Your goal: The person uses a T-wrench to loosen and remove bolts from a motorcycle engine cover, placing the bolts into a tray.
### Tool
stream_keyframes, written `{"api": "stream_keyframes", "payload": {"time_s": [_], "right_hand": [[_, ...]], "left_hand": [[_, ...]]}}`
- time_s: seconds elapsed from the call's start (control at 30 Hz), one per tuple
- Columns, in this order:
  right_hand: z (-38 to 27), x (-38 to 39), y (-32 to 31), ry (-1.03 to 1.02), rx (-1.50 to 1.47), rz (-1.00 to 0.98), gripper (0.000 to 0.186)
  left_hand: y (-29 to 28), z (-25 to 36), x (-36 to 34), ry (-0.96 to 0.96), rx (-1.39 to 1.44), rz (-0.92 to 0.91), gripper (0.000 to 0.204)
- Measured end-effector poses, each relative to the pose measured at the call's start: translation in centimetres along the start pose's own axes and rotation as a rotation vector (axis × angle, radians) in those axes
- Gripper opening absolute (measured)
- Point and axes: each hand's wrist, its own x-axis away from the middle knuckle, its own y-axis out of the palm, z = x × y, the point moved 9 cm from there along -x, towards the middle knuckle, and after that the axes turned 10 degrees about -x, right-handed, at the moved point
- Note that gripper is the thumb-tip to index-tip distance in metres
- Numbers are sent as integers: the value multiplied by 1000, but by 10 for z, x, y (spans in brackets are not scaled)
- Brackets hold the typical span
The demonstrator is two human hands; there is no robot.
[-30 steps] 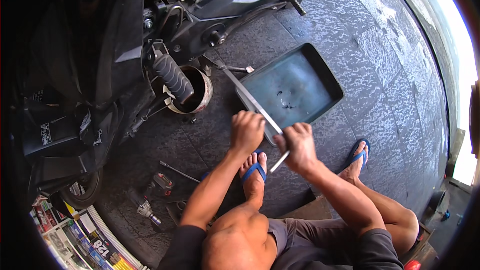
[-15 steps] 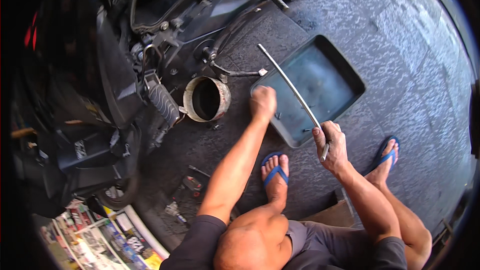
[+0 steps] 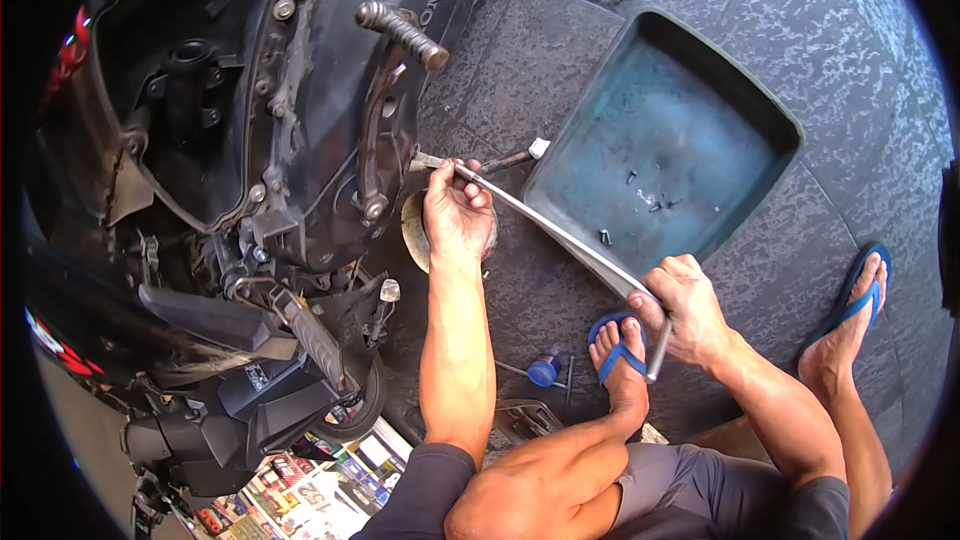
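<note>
A long silver metal wrench (image 3: 560, 232) runs slantwise between my hands. My right hand (image 3: 690, 308) is closed round its near end, where a short arm sticks out at an angle below the fist. The fingers of my left hand (image 3: 460, 205) close on the far part of the shaft. Its tip reaches the lower side of the black motorcycle (image 3: 420, 10), below the kick lever (image 3: 378, 130); I cannot tell whether it sits on a bolt. Partly hidden behind my left hand stands a round container (image 3: 412, 230).
Right of the wrench lies a dark shallow tray (image 3: 745, 80) with several small bolts (image 3: 655, 202) in it. A white-tipped bar (image 3: 538, 148) projects toward the tray. Near my sandalled foot (image 3: 622, 355) are a blue round object (image 3: 543, 371) and a thin rod. Papers and packages are spread at lower left.
My left hand has moved left and taken hold of the wrench's far part. The wrench now reaches across to the motorcycle. My view has shifted, so the motorcycle appears closer.
</note>
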Motion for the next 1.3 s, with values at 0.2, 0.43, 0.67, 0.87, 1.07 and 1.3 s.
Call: {"api": "stream_keyframes", "payload": {"time_s": [0.2,0.43,0.67,0.87,1.07,1.3], "right_hand": [[20,-10,-12,125,-150,22,22],[18,-39,-16,-43,60,-14,16],[28,-60,-8,-60,50,-24,18],[32,-60,-6,-90,36,11,17],[38,-59,-5,-96,14,36,18],[43,-66,-6,-171,53,55,19]], "left_hand": [[3,8,-8,-39,2,-97,12],[-5,15,-8,48,-4,52,12],[-5,21,-13,138,192,25,18],[-1,24,-14,149,197,9,19],[2,26,-14,141,168,-4,18],[3,32,-12,188,147,63,26]]}}
